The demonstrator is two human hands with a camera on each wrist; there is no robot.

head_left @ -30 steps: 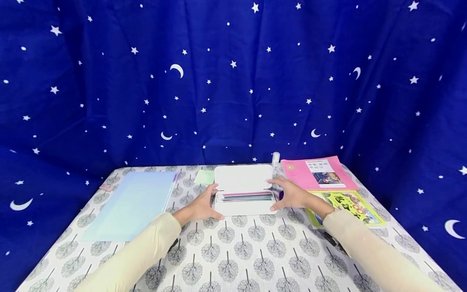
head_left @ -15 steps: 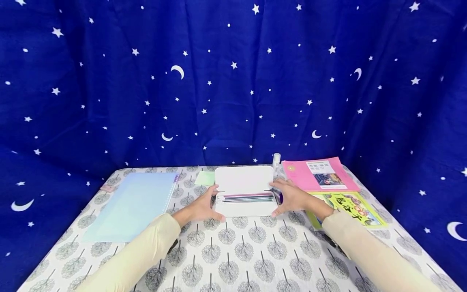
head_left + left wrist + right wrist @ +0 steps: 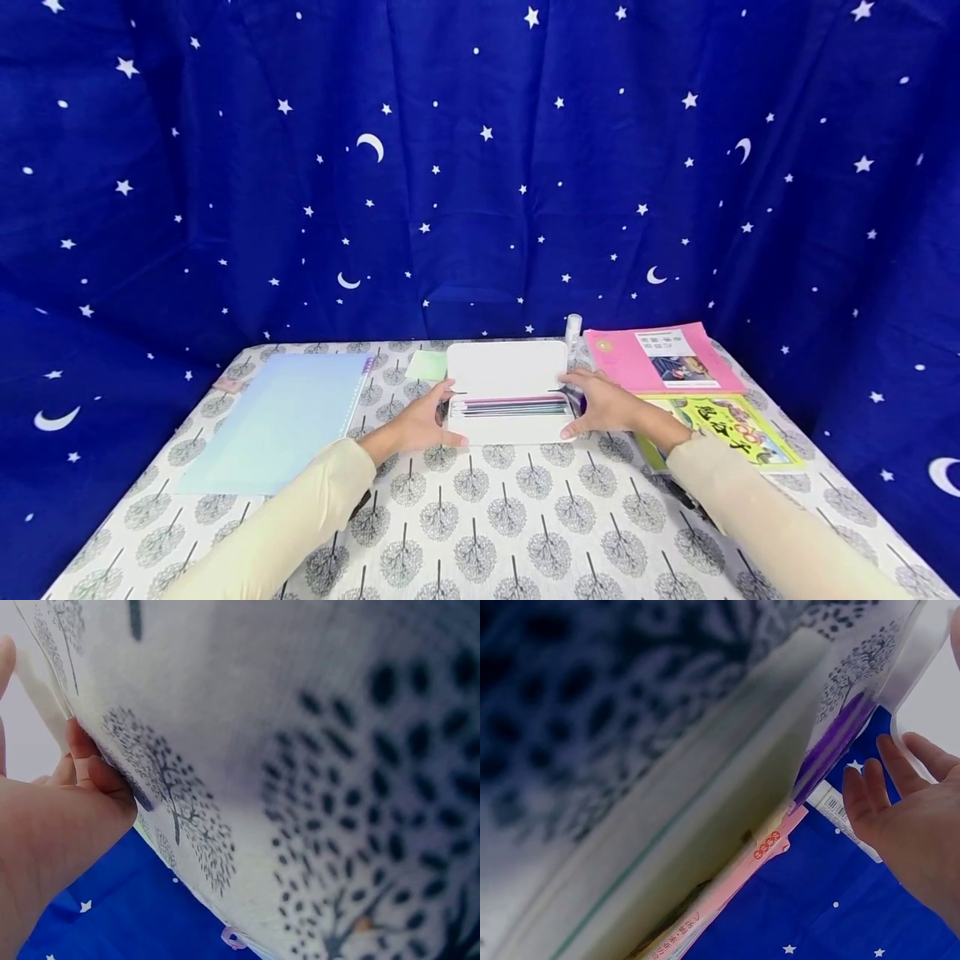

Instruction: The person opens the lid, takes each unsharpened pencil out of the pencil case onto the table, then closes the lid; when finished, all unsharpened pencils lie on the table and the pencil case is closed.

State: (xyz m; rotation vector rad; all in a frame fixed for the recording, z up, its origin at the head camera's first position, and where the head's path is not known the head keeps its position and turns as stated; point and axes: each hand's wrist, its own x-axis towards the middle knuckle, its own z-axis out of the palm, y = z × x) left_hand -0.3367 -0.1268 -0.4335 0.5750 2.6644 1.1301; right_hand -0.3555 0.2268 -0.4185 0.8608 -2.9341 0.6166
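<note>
– Where's the pencil case (image 3: 507,393)?
– Between the 2 hands (lid up, pens showing). The left hand (image 3: 417,426) cups its left end, the right hand (image 3: 604,405) its right end, fingers spread against it.

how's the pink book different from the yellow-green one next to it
The pink book lies farther back on the table, its whole cover in view; the yellow-green book lies nearer, with the right sleeve over its near left corner. The pink book's cover is mostly plain, with a white label and a small picture; the yellow-green book's cover is filled with bright cartoon art. Both lie flat, to the right of the open white pencil case.
</note>
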